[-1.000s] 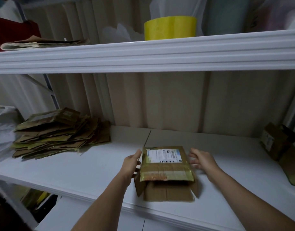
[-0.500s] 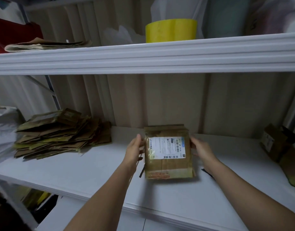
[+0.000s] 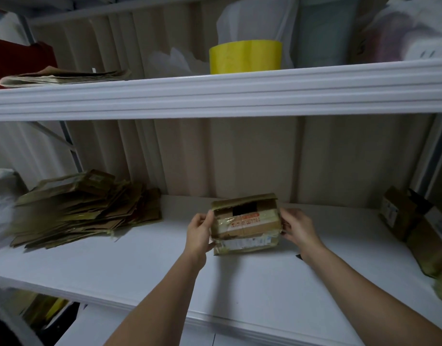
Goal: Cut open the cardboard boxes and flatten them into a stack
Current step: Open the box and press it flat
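A small taped cardboard box is held just above the white shelf, tilted so its label side faces down toward me and a dark gap shows in its top face. My left hand grips its left end and my right hand grips its right end. A stack of flattened cardboard lies on the shelf at the left. A small dark object lies on the shelf under my right wrist; what it is cannot be told.
Several unflattened boxes sit at the shelf's right end. The upper shelf edge runs overhead, carrying a yellow tape roll, flat paper and bags. A white bag sits at far left.
The box was lifted off the shelf and rotated in both hands, turning the label from the top to the near underside. Both hands stayed on its ends.
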